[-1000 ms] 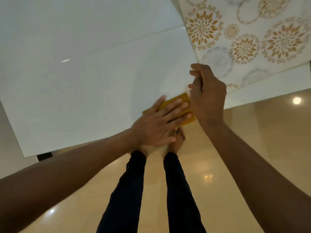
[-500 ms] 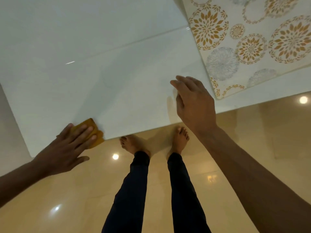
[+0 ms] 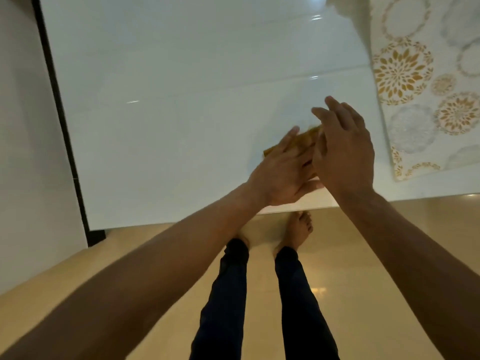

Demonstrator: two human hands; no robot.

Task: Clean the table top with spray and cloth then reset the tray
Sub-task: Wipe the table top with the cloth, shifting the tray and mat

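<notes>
A yellow cloth (image 3: 305, 137) lies on the glossy white table top (image 3: 181, 113) near its front edge. My left hand (image 3: 283, 170) presses flat on the cloth with straight fingers and covers most of it. Just to the right, my right hand (image 3: 342, 149) hovers over the cloth's right end with its fingers extended and relaxed, holding nothing. No spray bottle or tray is in view.
A patterned mat (image 3: 426, 87) with gold and grey flower rings covers the table's right side. A dark frame edge (image 3: 62, 126) runs down the table's left side beside a white wall. My legs and bare feet (image 3: 298, 229) stand on the shiny beige floor below the table edge.
My left hand has swept the cloth from the table's front left corner back to the right, beside my right hand. The view has shifted left, showing the dark frame.
</notes>
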